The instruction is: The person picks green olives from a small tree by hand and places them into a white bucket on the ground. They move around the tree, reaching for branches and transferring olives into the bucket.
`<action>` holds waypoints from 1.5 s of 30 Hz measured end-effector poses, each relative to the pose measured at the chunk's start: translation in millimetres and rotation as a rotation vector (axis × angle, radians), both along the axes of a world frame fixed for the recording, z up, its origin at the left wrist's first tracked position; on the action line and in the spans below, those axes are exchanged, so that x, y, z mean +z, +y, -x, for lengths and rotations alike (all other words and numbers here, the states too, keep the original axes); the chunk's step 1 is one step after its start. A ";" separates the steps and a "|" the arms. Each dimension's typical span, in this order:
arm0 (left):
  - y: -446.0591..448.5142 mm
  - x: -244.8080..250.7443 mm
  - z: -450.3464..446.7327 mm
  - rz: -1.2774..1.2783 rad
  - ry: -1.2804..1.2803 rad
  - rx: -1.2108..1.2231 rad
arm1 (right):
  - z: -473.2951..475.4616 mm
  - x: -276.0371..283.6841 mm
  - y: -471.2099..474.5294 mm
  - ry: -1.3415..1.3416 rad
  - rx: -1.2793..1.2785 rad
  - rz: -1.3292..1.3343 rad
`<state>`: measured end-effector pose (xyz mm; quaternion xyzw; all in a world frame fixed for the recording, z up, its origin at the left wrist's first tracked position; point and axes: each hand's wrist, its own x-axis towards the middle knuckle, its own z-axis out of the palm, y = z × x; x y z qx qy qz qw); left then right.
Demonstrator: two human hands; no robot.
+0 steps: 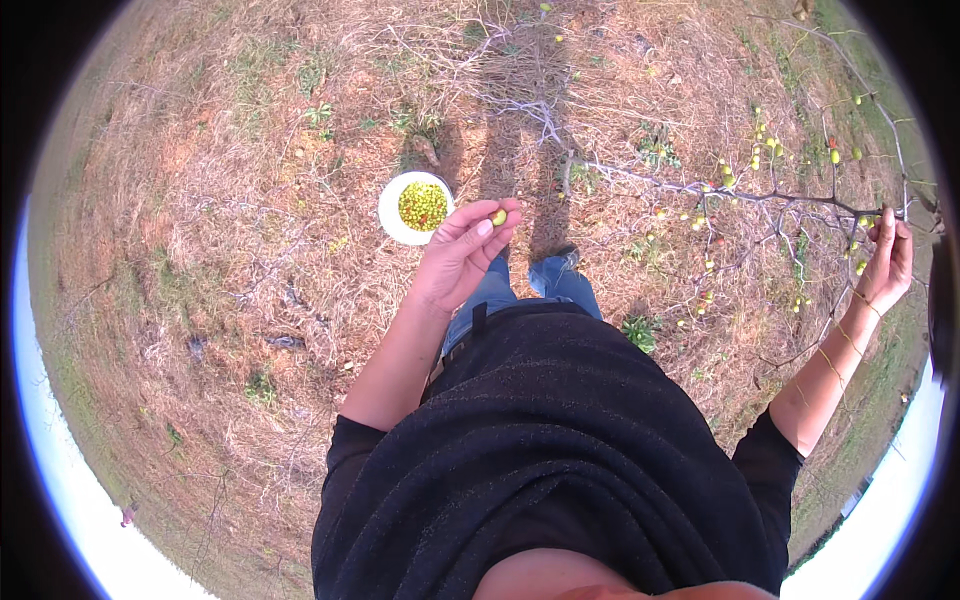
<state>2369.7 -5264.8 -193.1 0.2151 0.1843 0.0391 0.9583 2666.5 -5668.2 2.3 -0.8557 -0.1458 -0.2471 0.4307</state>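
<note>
My left hand (469,251) pinches a small yellow-green fruit (499,217) with a brownish patch between thumb and fingers. Just behind that hand, a round white bucket (393,212) stands on the ground, holding many small green and yellow fruits (423,205) with a few reddish ones. Far to the right, my right hand (890,259) is closed around a thin, bare, dark branch (795,197). From this branch and its twigs hang several green fruits (728,181) and a few reddish ones. The fingers partly cover the place where the branch is gripped.
Dry grass and reddish soil (225,225) surround my feet. Pale, forked twigs (540,112) reach across the ground ahead. A curved thin branch (885,112) rises at the upper right. A green weed (641,332) grows right of my legs. A dark object (943,307) stands at the right rim.
</note>
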 end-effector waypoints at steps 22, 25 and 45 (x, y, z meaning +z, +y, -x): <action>41.6 220.2 -32.4 -0.467 -0.860 0.014 | 27.8 1.3 36.0 -0.006 0.017 -0.082; 12.1 248.3 -40.7 -0.254 -1.089 -0.273 | 25.8 1.2 39.4 -0.005 0.039 -0.109; -21.7 282.0 -20.4 -0.138 -1.295 -0.430 | 30.0 0.8 43.0 0.001 0.045 -0.101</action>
